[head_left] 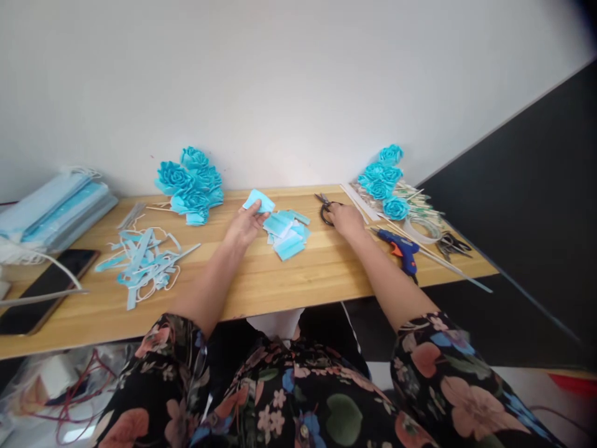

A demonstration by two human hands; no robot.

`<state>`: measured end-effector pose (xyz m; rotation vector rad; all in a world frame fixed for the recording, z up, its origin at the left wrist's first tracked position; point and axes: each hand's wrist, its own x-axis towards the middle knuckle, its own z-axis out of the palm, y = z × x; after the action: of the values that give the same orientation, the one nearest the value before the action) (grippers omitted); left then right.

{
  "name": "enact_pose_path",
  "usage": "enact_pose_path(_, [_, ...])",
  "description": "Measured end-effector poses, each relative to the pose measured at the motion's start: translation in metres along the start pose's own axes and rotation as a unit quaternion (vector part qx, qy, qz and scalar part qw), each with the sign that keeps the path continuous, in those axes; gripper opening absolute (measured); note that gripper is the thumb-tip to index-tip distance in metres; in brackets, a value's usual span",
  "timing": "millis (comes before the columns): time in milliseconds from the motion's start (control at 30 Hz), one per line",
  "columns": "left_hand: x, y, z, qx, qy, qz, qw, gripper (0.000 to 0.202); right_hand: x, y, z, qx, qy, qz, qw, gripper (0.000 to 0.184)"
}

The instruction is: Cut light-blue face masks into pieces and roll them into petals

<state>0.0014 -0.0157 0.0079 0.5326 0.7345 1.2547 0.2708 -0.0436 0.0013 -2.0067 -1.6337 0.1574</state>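
Scissors [327, 203] near worktop's [326, 267] back edge, right hand [346, 218] at handles, can't tell finger closure | blue piece [261, 201] toward back edge, left hand's [245, 227] fingers pinching it | risk: low leftward scissor sweep might scatter loose pile [286, 233]

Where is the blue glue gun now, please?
In the head view, the blue plastic glue gun lies on the wooden table, right of the right hand and below the turquoise rose-shaped flowers.
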Motion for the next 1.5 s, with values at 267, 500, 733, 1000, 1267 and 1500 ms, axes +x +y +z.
enact_pose_path(267, [-0.005, 0.008, 0.004, -0.023, 0.025, -0.023, 0.999, 0.011, -0.006, -0.016, -0.017, 0.050, -0.012, 0.020, 0.998, 0.037])
enact_pose_path(500, [-0.002, 0.006, 0.002, -0.046, 0.021, -0.023, 0.998, 0.009, -0.049, -0.058, -0.036, 0.533, -0.256, 0.061, 0.805, 0.054])
enact_pose_path(733, [-0.002, 0.001, 0.003, -0.043, -0.002, -0.029, 0.999, 0.009, -0.093, -0.084, -0.036, 0.592, -0.358, 0.048, 0.720, 0.059])
enact_pose_path(1000, [-0.007, 0.003, 0.006, -0.045, -0.027, -0.038, 0.998, 0.009, -0.093, -0.086, -0.028, 0.590, -0.359, 0.042, 0.722, 0.055])
enact_pose_path(1267, [-0.010, 0.007, 0.007, -0.060, -0.025, -0.051, 0.997, 0.011, -0.088, -0.083, -0.024, 0.586, -0.373, 0.028, 0.719, 0.062])
enact_pose_path(1500, [-0.009, 0.007, 0.007, -0.051, -0.018, -0.056, 0.997, 0.012, -0.085, -0.083, -0.021, 0.589, -0.367, 0.027, 0.720, 0.065])
